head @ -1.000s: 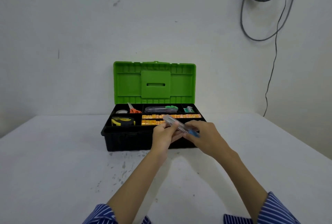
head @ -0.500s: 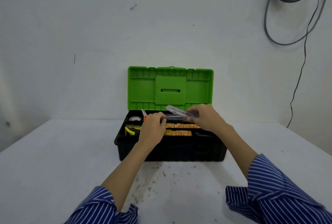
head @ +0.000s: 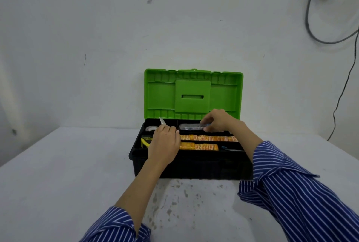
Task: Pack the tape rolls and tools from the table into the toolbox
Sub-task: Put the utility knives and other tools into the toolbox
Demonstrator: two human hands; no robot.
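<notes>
My right hand (head: 218,120) has lowered the clear case (head: 191,126) into the toolbox (head: 194,166) back compartment, still pinching it; my left hand (head: 165,143) rests loosely curled over the tray.

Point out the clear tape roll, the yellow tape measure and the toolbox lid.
clear tape roll (head: 151,128): head view, on its top rim.
yellow tape measure (head: 144,142): head view, on its yellow casing left of the wrist.
toolbox lid (head: 161,96): head view, on its inner left panel.

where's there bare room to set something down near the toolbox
Bare table lies left of the toolbox, right of it, and in front between the two sleeves. The tray is crowded: the left hand covers its left side, the right hand holds a clear case at the back.
</notes>
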